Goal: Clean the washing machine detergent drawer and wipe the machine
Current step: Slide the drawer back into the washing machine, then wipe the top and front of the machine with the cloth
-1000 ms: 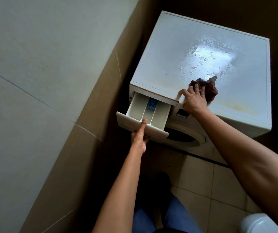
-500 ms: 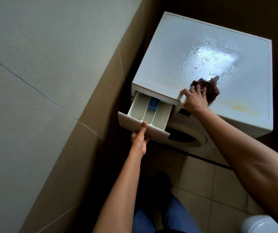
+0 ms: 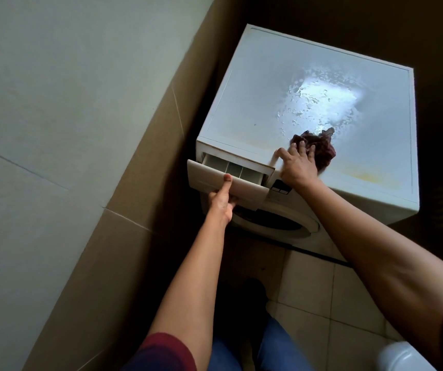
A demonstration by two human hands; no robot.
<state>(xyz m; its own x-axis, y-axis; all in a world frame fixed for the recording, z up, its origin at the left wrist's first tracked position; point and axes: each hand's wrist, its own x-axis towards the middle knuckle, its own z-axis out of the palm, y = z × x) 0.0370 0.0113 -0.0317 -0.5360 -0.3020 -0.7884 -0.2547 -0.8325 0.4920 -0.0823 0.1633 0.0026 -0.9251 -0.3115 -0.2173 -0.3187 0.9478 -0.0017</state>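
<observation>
A white front-loading washing machine (image 3: pixel 263 84) stands in a corner, its top wet and shiny near the back. Its cream detergent drawer (image 3: pixel 215 176) at the upper left of the front sticks out only a little, with a strip of its compartments showing. My left hand (image 3: pixel 221 200) grips the drawer's front panel, thumb on top and fingers under its lower edge. My right hand (image 3: pixel 298 164) rests flat on the front edge of the machine's top, fingers over a crumpled dark red cloth (image 3: pixel 320 148).
A tiled wall (image 3: pixel 68 129) runs close along the machine's left side. The round door (image 3: pixel 274 223) sits below the drawer, the control panel (image 3: pixel 280 187) beside it. My legs in blue jeans (image 3: pixel 276 346) stand on the tiled floor (image 3: pixel 322 290). A white rounded object (image 3: pixel 402 357) is at the bottom right.
The drawer has slid most of the way back into the machine, pushed by my left hand; the blue insert is now hidden. My right hand stays on the cloth.
</observation>
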